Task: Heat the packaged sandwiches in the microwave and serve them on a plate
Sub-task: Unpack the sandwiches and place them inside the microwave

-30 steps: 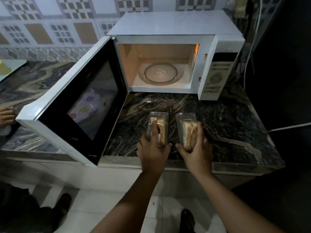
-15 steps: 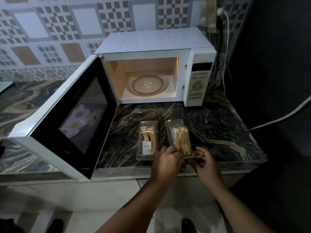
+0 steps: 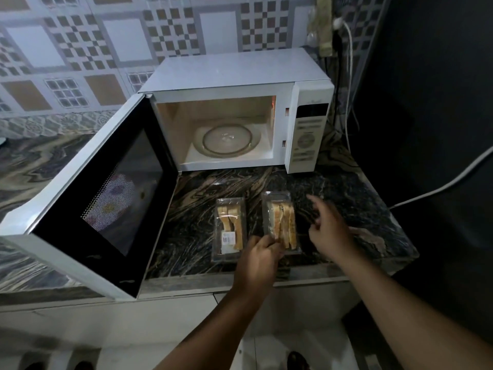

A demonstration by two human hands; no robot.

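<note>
Two clear-packed sandwiches lie side by side on the dark marble counter (image 3: 360,209) in front of the white microwave (image 3: 234,76). The left pack (image 3: 229,222) carries a white label. My left hand (image 3: 257,260) grips the near end of the right pack (image 3: 280,217), fingers curled on its edge. My right hand (image 3: 328,231) hovers just right of that pack, fingers loosely spread and holding nothing. The microwave door (image 3: 106,204) stands wide open to the left; the lit cavity shows a bare glass turntable (image 3: 226,140).
The open door juts out past the counter's front edge on the left. A white cable (image 3: 440,186) runs across the dark area at right, and more cords hang behind the microwave. Patterned wall tiles rise at the back. Pale floor lies below.
My right hand has let go of the right pack's near end and lifted off to the pack's right side. My left hand stays on the pack. The view has shifted slightly.
</note>
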